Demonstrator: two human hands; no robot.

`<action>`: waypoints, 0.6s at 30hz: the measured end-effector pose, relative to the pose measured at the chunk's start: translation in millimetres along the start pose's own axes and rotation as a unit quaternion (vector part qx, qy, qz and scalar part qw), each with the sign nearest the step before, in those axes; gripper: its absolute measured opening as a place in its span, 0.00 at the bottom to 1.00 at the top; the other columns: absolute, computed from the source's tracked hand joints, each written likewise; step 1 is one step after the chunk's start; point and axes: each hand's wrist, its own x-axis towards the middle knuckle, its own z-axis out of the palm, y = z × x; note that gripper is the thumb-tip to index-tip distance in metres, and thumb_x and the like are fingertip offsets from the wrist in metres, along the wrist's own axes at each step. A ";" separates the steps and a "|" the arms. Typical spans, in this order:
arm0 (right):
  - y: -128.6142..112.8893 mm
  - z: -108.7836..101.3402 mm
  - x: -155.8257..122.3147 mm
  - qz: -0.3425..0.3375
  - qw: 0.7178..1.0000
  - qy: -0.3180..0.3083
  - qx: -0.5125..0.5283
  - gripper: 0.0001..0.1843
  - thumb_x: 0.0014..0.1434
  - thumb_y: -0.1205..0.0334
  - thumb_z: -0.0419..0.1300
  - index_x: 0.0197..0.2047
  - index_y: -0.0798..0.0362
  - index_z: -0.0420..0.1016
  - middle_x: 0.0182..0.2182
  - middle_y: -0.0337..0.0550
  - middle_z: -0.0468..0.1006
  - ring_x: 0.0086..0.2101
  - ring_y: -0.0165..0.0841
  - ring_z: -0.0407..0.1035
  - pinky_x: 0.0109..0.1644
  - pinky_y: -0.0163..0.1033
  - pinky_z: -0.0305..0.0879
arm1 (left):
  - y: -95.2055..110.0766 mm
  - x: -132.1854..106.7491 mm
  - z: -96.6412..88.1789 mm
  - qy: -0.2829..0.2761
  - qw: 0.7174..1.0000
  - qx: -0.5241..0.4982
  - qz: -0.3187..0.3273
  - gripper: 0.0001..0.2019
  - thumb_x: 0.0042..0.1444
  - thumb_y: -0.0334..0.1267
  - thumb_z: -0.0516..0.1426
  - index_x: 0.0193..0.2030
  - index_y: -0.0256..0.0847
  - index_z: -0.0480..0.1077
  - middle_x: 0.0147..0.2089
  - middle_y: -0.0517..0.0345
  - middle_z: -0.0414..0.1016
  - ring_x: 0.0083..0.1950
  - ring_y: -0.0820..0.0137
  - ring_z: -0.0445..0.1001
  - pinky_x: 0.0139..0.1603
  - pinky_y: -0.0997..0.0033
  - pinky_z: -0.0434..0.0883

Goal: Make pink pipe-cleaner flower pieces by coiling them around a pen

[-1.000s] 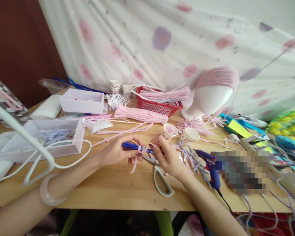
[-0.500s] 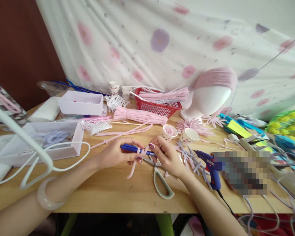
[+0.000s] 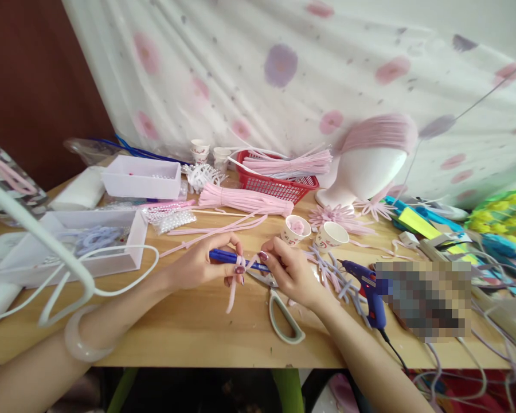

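Observation:
My left hand (image 3: 198, 265) is closed around a blue pen (image 3: 221, 256) held level above the table, its thumb pressing on a pink pipe cleaner (image 3: 232, 293). The pipe cleaner wraps around the pen, and one end dangles below the left fingers. At the pen's right end, my right hand (image 3: 289, 274) pinches the other part of the pipe cleaner between thumb and finger. Whether the right fingers also grip the pen is hidden. Under the right hand lie scissors (image 3: 298, 337), their grey-green handle toward me.
Two paper cups (image 3: 333, 236) stand beyond my right hand. A blue glue gun (image 3: 375, 310) lies to the right near cut pipe cleaners (image 3: 341, 287). Behind are a pink bundle (image 3: 245, 201), a red basket (image 3: 279, 186) and a foam head (image 3: 361, 178). White boxes (image 3: 133, 246) sit left.
My right hand has shifted slightly left, and the pipe cleaner's wraps sit closer together by the left thumb. The left thumb has moved up onto the wrapped part.

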 end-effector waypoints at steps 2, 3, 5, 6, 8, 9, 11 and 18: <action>1.6 -0.3 -0.5 -0.030 0.998 0.000 -0.047 0.06 0.66 0.63 0.50 0.36 0.51 0.63 0.25 0.37 0.70 0.24 0.28 0.63 0.30 0.33 0.58 | -0.9 -0.2 -0.2 -0.007 1.000 -0.005 -0.007 0.10 0.55 0.35 0.61 0.37 0.40 0.61 0.28 0.58 0.78 0.28 0.71 0.76 0.31 0.71 0.74; 2.3 -0.6 -0.6 -0.040 0.998 -0.009 -0.056 0.06 0.66 0.64 0.50 0.36 0.52 0.64 0.26 0.37 0.70 0.25 0.28 0.63 0.31 0.33 0.59 | -1.6 -0.3 0.1 -0.012 1.000 -0.004 -0.010 0.10 0.55 0.35 0.61 0.37 0.40 0.61 0.28 0.58 0.78 0.29 0.71 0.77 0.31 0.71 0.75; 3.3 -1.6 -0.6 -0.053 0.997 -0.028 -0.052 0.05 0.66 0.65 0.50 0.37 0.52 0.65 0.27 0.38 0.71 0.26 0.28 0.64 0.32 0.32 0.59 | -2.7 -0.7 1.3 -0.022 1.000 0.001 -0.015 0.10 0.55 0.35 0.61 0.37 0.40 0.61 0.29 0.59 0.77 0.30 0.71 0.77 0.32 0.71 0.75; 3.8 -2.1 -0.4 -0.054 0.997 -0.032 -0.044 0.05 0.66 0.65 0.50 0.37 0.52 0.65 0.28 0.38 0.72 0.26 0.28 0.64 0.32 0.32 0.59 | -3.1 -1.0 2.0 -0.026 0.999 0.006 -0.018 0.10 0.55 0.35 0.61 0.37 0.39 0.61 0.29 0.59 0.77 0.30 0.71 0.77 0.32 0.71 0.75; 4.7 -2.7 -0.2 -0.047 0.998 -0.029 -0.032 0.05 0.66 0.65 0.50 0.38 0.52 0.66 0.28 0.38 0.72 0.26 0.27 0.64 0.32 0.31 0.60 | -3.7 -1.3 3.6 -0.029 0.999 0.018 -0.020 0.09 0.55 0.34 0.60 0.37 0.39 0.62 0.30 0.59 0.77 0.31 0.71 0.77 0.32 0.72 0.75; 5.4 -2.7 -0.2 -0.042 0.998 -0.025 -0.030 0.06 0.66 0.65 0.50 0.38 0.52 0.66 0.27 0.38 0.72 0.26 0.27 0.64 0.31 0.31 0.60 | -4.0 -1.4 4.5 -0.029 0.999 0.025 -0.018 0.08 0.56 0.34 0.60 0.38 0.39 0.63 0.30 0.59 0.77 0.31 0.70 0.78 0.33 0.71 0.75; 6.7 -1.9 -0.4 -0.034 0.999 -0.019 -0.035 0.06 0.66 0.65 0.50 0.37 0.53 0.66 0.27 0.38 0.72 0.26 0.28 0.64 0.30 0.31 0.60 | -4.7 -1.2 6.2 -0.027 0.999 0.035 -0.010 0.08 0.56 0.35 0.60 0.40 0.39 0.65 0.31 0.59 0.77 0.32 0.70 0.78 0.33 0.71 0.76; 6.4 5.0 -1.7 0.004 0.996 0.042 -0.073 0.06 0.66 0.63 0.50 0.36 0.52 0.63 0.18 0.30 0.63 0.18 0.25 0.57 0.25 0.30 0.53 | -10.4 2.6 6.7 -0.005 0.999 0.054 0.004 0.07 0.56 0.38 0.60 0.37 0.37 0.69 0.32 0.56 0.78 0.27 0.70 0.77 0.28 0.71 0.75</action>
